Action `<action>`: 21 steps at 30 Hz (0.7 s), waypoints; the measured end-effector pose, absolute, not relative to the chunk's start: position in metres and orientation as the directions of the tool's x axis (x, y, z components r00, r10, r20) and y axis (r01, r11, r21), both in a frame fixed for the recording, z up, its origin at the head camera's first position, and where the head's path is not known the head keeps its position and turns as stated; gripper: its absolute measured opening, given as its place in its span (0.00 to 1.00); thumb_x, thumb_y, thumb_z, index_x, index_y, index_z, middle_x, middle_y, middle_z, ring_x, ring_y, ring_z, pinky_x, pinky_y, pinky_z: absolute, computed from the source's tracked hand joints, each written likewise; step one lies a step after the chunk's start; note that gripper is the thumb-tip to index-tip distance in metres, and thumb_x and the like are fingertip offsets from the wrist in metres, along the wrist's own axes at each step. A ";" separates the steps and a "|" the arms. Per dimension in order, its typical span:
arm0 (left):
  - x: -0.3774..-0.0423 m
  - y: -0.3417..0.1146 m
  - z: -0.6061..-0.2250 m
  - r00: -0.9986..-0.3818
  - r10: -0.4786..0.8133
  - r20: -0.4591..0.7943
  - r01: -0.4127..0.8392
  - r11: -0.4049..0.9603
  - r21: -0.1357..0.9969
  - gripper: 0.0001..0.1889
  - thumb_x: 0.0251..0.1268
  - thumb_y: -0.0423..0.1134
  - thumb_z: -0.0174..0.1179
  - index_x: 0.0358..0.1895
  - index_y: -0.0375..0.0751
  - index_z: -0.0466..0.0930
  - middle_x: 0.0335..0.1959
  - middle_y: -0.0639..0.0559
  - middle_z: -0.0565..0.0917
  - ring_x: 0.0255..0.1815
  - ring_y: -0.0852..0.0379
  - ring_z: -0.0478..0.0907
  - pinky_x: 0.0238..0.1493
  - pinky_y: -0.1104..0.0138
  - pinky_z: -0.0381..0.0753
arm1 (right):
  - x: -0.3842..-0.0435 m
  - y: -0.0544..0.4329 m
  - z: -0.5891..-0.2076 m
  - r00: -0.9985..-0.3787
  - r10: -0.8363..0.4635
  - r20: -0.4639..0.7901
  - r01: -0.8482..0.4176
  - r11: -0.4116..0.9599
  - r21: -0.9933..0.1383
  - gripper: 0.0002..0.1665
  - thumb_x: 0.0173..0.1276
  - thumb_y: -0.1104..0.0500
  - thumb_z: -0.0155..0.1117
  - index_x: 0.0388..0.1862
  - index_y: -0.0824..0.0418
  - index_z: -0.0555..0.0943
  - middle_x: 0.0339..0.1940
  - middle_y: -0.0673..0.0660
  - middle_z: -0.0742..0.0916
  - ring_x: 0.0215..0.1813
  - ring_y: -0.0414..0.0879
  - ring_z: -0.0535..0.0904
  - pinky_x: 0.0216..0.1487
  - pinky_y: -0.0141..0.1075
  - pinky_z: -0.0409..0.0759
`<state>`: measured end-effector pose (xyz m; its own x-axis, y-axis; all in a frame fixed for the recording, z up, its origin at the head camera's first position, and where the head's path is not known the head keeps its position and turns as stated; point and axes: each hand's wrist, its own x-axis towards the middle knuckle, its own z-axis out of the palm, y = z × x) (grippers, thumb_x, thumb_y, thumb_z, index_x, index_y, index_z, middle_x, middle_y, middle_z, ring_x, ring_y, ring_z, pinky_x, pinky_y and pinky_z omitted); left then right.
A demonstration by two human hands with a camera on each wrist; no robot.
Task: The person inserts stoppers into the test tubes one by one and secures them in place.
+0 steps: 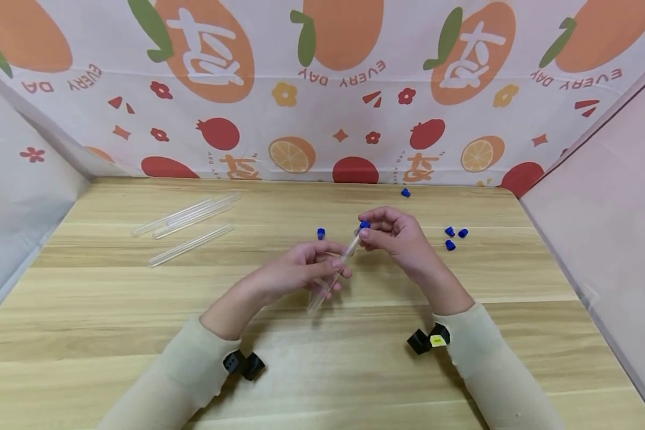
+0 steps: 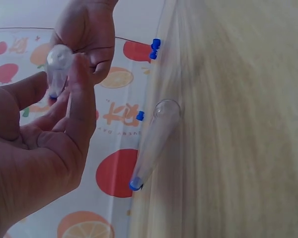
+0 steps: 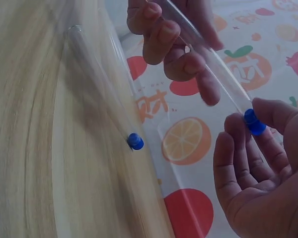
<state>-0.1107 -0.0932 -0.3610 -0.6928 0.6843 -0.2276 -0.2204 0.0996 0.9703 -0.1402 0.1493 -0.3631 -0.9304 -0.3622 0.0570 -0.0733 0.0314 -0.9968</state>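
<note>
My left hand (image 1: 301, 273) holds a clear test tube (image 3: 223, 74) at a slant between thumb and fingers, its rounded bottom toward me. At the tube's upper end, my right hand (image 1: 400, 240) pinches a blue stopper (image 3: 255, 122) with thumb and forefinger. The stopper sits at the tube's mouth; how deep it goes in I cannot tell. A second test tube (image 2: 159, 136) with a blue stopper (image 1: 321, 233) in its end lies on the table beneath my left hand, which hides much of it in the head view.
Several clear tubes (image 1: 190, 245) without stoppers lie on the left of the wooden table (image 1: 333, 370). Loose blue stoppers (image 1: 450, 245) are grouped at the right, and a single stopper (image 1: 405, 192) is near the back edge. A fruit-print cloth (image 1: 322, 107) hangs behind.
</note>
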 end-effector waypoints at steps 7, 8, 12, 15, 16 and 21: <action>-0.131 -0.104 -0.363 -0.628 0.749 -0.211 -0.240 0.071 0.968 0.25 0.76 0.30 0.52 0.73 0.32 0.61 0.57 0.26 0.79 0.46 0.47 0.86 0.50 0.50 0.85 | -0.153 0.139 -0.364 -0.961 -0.263 0.088 -0.102 0.040 -0.994 0.18 0.72 0.59 0.65 0.57 0.65 0.80 0.44 0.55 0.87 0.43 0.46 0.84 0.49 0.37 0.86; -0.131 -0.105 -0.363 -0.629 0.750 -0.206 -0.243 0.063 0.968 0.25 0.76 0.30 0.52 0.73 0.32 0.61 0.57 0.25 0.79 0.44 0.50 0.86 0.49 0.51 0.86 | -0.153 0.138 -0.364 -0.964 -0.249 0.095 -0.107 0.037 -0.994 0.18 0.72 0.58 0.65 0.57 0.66 0.80 0.44 0.55 0.87 0.44 0.45 0.84 0.49 0.37 0.86; -0.130 -0.106 -0.364 -0.635 0.747 -0.197 -0.248 0.044 0.968 0.24 0.76 0.29 0.51 0.72 0.31 0.62 0.56 0.24 0.79 0.40 0.54 0.87 0.46 0.54 0.87 | -0.151 0.137 -0.364 -0.974 -0.193 0.122 -0.129 0.025 -0.991 0.19 0.73 0.57 0.63 0.54 0.70 0.82 0.43 0.52 0.89 0.42 0.44 0.85 0.49 0.37 0.86; -0.130 -0.107 -0.364 -0.639 0.744 -0.196 -0.249 0.041 0.968 0.23 0.76 0.29 0.51 0.71 0.32 0.63 0.56 0.25 0.79 0.40 0.54 0.87 0.45 0.55 0.87 | -0.150 0.136 -0.364 -0.978 -0.167 0.128 -0.131 0.012 -0.991 0.18 0.73 0.57 0.64 0.52 0.71 0.82 0.41 0.52 0.89 0.40 0.44 0.85 0.49 0.37 0.86; -0.129 -0.107 -0.364 -0.640 0.743 -0.196 -0.249 0.040 0.968 0.23 0.76 0.29 0.51 0.71 0.32 0.63 0.56 0.25 0.79 0.40 0.54 0.87 0.45 0.55 0.88 | -0.149 0.135 -0.364 -0.979 -0.161 0.127 -0.130 0.008 -0.992 0.18 0.73 0.57 0.64 0.52 0.70 0.83 0.40 0.52 0.89 0.40 0.44 0.85 0.49 0.37 0.86; -0.127 -0.106 -0.363 -0.653 0.730 -0.200 -0.258 0.034 0.966 0.22 0.76 0.28 0.51 0.70 0.33 0.66 0.55 0.28 0.81 0.39 0.54 0.87 0.44 0.55 0.88 | -0.147 0.131 -0.365 -0.985 -0.130 0.113 -0.111 -0.017 -0.994 0.16 0.72 0.56 0.65 0.49 0.67 0.84 0.40 0.53 0.89 0.40 0.44 0.85 0.49 0.37 0.86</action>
<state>-0.1268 -0.1064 -0.3630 -0.6533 0.7301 -0.2004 -0.2582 0.0340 0.9655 -0.1470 0.1314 -0.3652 -0.9851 -0.1302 0.1128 -0.1115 -0.0172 -0.9936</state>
